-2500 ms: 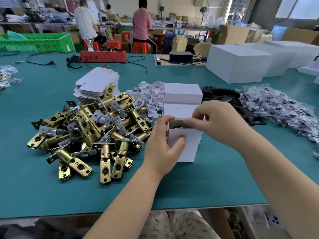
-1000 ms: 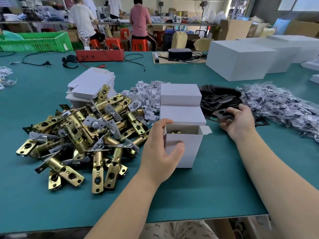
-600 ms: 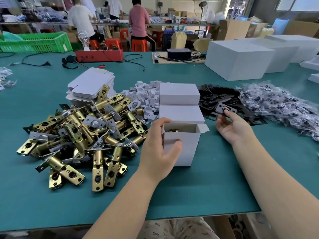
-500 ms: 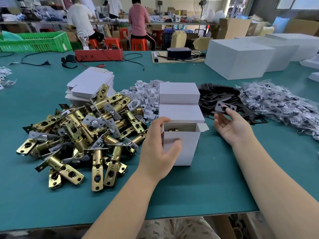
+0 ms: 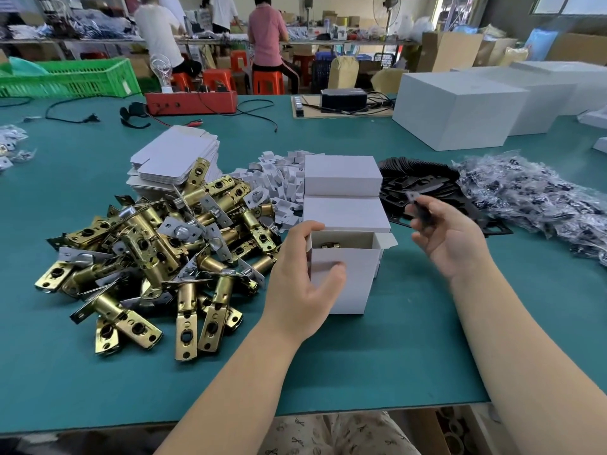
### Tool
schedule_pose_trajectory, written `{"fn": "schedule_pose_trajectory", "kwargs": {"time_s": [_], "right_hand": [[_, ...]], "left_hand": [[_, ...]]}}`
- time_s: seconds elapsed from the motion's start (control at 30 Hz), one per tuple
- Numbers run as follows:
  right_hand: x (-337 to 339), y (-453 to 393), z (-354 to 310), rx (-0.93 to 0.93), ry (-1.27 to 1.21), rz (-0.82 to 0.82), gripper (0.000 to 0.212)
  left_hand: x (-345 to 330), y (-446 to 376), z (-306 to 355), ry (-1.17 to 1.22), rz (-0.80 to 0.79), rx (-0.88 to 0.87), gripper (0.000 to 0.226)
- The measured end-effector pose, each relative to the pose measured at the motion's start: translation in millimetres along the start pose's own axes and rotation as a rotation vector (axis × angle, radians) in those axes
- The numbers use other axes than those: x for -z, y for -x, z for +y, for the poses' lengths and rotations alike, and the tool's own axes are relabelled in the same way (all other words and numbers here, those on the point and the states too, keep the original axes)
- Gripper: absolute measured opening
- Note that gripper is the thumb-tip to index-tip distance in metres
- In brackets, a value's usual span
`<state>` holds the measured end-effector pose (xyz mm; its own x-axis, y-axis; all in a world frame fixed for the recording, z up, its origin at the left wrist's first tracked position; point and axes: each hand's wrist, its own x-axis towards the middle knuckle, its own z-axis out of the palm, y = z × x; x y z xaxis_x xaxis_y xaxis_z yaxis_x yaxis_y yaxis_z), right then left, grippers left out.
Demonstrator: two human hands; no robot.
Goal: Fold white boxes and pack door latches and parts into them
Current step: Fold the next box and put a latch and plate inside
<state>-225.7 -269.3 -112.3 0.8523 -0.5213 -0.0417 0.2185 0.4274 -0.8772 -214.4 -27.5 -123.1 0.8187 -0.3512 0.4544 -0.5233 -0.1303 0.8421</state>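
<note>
Box (image 5: 345, 274) upright, thin card, crushable: left hand (image 5: 303, 284) fingers wrap its side lightly; right hand (image 5: 450, 241) fingers pinch stiff black plate (image 5: 418, 208).

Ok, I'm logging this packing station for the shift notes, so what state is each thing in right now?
Open white box: upright, top flaps open, brass latch inside.
Left hand: grips the open box.
Right hand: raised beside the box, pinching a black plate.
Two closed white boxes: shut, lined up behind the open one.
Brass door latches: loose heap.
Flat box blanks: unfolded, stacked.
Black plates: loose pile.
Bagged parts: sealed, heaped.
</note>
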Motion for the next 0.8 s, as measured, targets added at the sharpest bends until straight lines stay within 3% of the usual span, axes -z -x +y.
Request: {"fn": "schedule_pose_trajectory", "kwargs": {"time_s": [0.2, 0.4, 0.53, 0.67, 0.8], "right_hand": [[-39, 31, -26, 0.284, 0.180, -0.182, 0.022], [-80, 73, -33, 0.345, 0.723, -0.448, 0.003], [-84, 82, -29, 0.431, 1.062, -0.449, 0.020], [-85, 90, -27, 0.487, 1.212, -0.448, 0.016], [-82, 91, -21, 0.455, 1.339, -0.488, 0.027]], "left_hand": [[0, 0, -1, -0.004, -0.009, 0.003, 0.047], [-1, 1, 0, 0.038, -0.011, 0.006, 0.050], [0, 1, -1, 0.039, -0.014, 0.001, 0.050], [0, 1, 0, 0.018, -0.014, 0.023, 0.049], [0, 2, 0, 0.018, -0.016, 0.023, 0.047]]}}
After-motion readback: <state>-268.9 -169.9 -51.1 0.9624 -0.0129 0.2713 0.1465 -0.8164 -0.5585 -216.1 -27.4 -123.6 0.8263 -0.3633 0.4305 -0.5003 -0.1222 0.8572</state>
